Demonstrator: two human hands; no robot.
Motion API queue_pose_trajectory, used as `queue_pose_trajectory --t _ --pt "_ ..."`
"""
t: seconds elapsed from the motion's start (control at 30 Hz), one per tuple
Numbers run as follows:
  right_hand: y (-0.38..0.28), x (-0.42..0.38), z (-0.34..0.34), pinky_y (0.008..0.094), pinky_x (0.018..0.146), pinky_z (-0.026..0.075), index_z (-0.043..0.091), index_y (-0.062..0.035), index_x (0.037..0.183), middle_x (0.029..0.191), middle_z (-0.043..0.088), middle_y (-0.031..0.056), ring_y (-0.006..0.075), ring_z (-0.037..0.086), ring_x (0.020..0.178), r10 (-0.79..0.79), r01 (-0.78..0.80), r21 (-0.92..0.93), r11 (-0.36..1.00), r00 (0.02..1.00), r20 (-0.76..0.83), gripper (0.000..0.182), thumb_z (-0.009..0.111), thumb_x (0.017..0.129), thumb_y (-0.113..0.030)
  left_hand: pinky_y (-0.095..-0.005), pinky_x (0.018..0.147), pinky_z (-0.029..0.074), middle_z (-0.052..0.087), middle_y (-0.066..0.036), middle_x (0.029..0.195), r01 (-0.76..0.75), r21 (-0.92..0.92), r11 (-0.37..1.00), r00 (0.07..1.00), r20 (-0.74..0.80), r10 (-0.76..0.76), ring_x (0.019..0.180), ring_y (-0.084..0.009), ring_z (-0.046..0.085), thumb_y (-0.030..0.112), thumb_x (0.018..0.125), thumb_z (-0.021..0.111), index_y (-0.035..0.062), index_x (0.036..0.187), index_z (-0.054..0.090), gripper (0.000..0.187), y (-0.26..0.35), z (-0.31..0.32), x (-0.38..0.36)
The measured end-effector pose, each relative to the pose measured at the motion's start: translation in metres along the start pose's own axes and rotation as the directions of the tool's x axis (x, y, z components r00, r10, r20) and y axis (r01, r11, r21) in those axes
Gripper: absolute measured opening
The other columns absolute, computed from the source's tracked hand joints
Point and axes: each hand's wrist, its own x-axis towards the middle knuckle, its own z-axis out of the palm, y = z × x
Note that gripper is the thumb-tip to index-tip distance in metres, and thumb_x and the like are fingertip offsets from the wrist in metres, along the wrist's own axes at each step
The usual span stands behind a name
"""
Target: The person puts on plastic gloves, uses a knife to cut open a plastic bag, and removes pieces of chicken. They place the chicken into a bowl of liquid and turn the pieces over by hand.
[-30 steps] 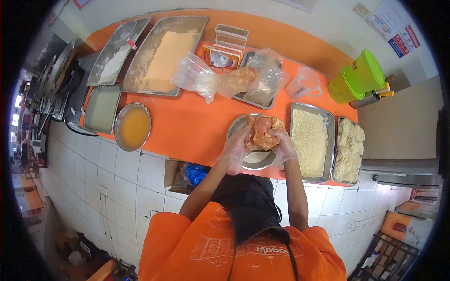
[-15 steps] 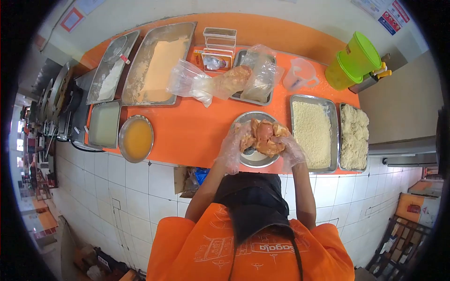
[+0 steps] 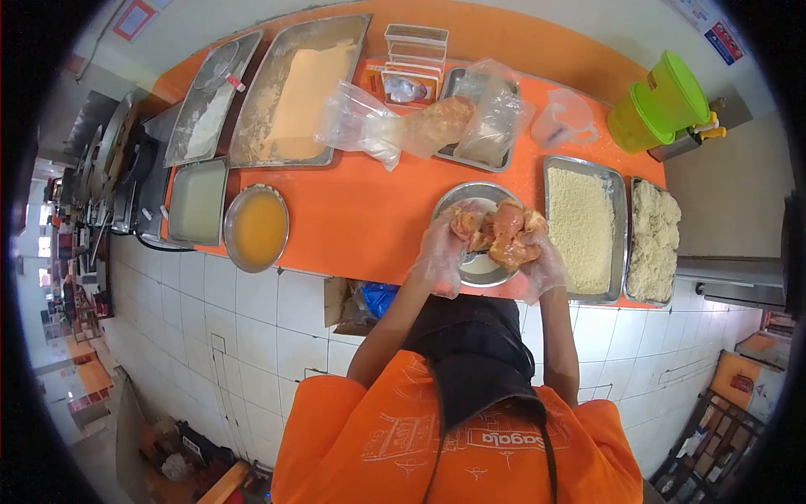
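Both of my hands wear clear plastic gloves and are over a round metal bowl (image 3: 451,200) on the orange table. My left hand (image 3: 443,249) is closed round raw, reddish-brown meat (image 3: 467,225) at the bowl's left side. On the right, my right hand (image 3: 544,262) grips larger pieces of the same meat (image 3: 509,220), held above the bowl. Pale liquid (image 3: 480,267) shows at the bottom of the bowl. Glove plastic and meat hide some of the fingers.
Right of the bowl stand a tray of pale crumbs (image 3: 579,227) and a tray of lumpy coating (image 3: 653,239). Bagged meat (image 3: 432,128) lies behind. Orange liquid (image 3: 259,228) fills a bowl at left, near flour trays (image 3: 302,101). Green tubs (image 3: 642,126) stand back right.
The view has shifted, so the table's things appear farther right and slightly higher. The meat has spread apart, with a gap now between the pieces in my two hands.
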Motion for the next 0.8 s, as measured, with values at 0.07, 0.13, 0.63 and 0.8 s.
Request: queue_pose_trajectory --t 0.07,0.13,0.63,0.8 --pt "-0.007 -0.006 0.004 0.0419 0.096 0.054 0.047 -0.0031 0.133 0.120 0.059 0.0115 0.0269 0.063 0.109 -0.011 0.011 -0.045 0.999 1.000 0.010 0.060 0.068 0.077 -0.008 -0.0363 0.094 0.053 0.060 -0.012 0.123 -0.036 0.071 0.997 0.999 0.043 0.033 0.113 -0.0229 0.061 0.027 0.104 0.044 0.0043 0.129 0.051 0.035 -0.004 -0.009 0.005" --pt "-0.014 -0.013 0.008 0.0414 0.096 0.054 0.047 -0.0030 0.134 0.120 0.059 0.0116 0.0266 0.063 0.109 -0.040 0.042 -0.056 0.998 0.999 0.035 0.060 0.067 0.077 -0.008 -0.0381 0.089 0.055 0.061 -0.012 0.117 -0.081 0.155 0.985 0.982 0.183 0.052 0.107 -0.0241 0.063 0.026 0.103 0.043 0.0058 0.125 0.052 0.031 -0.017 -0.049 0.031" --pt "-0.019 -0.018 0.007 0.0404 0.092 0.057 0.045 -0.0010 0.134 0.120 0.059 0.0134 0.0264 0.064 0.107 -0.083 0.084 -0.011 0.996 0.994 0.069 0.060 0.067 0.078 -0.008 -0.0351 0.079 0.058 0.067 -0.010 0.097 -0.065 0.063 0.996 0.969 0.241 0.048 0.087 -0.0201 0.069 0.002 0.088 0.059 0.0010 0.119 0.057 0.031 -0.009 0.001 -0.010" --pt "-0.022 -0.023 0.011 0.0399 0.092 0.057 0.045 -0.0016 0.134 0.118 0.059 0.0131 0.0263 0.064 0.106 -0.075 0.075 0.009 0.997 0.997 0.023 0.061 0.067 0.078 -0.009 -0.0364 0.092 0.055 0.061 -0.011 0.117 -0.021 0.135 0.991 0.995 0.098 0.007 0.106 -0.0230 0.065 -0.005 0.088 0.052 0.0019 0.130 0.047 0.043 -0.011 -0.007 -0.014"
